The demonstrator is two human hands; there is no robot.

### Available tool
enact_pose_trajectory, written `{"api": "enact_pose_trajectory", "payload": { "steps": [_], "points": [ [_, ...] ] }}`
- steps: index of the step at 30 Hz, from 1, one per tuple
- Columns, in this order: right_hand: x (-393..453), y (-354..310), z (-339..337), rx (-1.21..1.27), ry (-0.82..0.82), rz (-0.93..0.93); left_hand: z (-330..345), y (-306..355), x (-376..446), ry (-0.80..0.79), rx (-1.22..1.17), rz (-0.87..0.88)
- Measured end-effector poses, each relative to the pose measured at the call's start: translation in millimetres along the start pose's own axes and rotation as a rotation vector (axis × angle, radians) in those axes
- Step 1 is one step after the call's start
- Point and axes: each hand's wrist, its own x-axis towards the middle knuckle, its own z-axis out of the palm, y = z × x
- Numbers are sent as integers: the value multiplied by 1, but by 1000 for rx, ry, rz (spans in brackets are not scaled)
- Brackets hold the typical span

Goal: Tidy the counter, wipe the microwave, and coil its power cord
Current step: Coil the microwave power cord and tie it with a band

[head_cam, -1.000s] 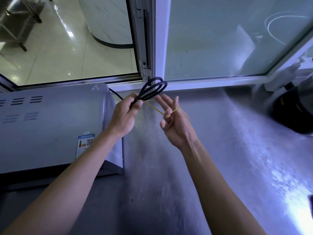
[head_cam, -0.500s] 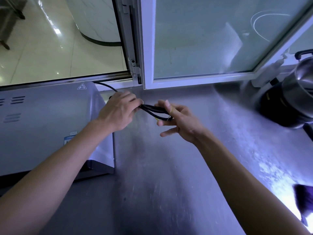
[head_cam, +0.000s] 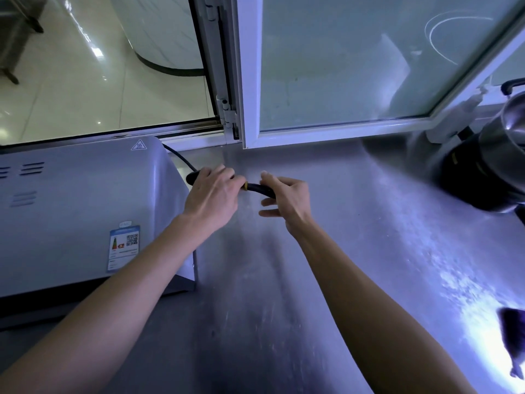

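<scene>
cord bundle | long axis left-right | gripped: left hand, right hand

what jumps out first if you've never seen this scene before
Two bare forearms reach to mid-frame, where the left hand and right hand grip a bundled black power cord with a yellow band round it, just above the steel counter. At left sits the grey microwave, the cord running off behind its back corner. Behind is a white-framed window, and a shiny metal pot stands at the far right edge.
</scene>
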Motion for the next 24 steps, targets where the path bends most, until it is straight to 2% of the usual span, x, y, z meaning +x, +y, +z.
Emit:
{"api": "enact_pose_trajectory", "payload": {
  "steps": [10,24],
  "points": [
    [13,11,-2,23,1,-34,11,-8,1,2,-8,-5],
    [72,32,-19,-306,70,-200,64,-9,45,-157,-1,-111]
  ]
}}
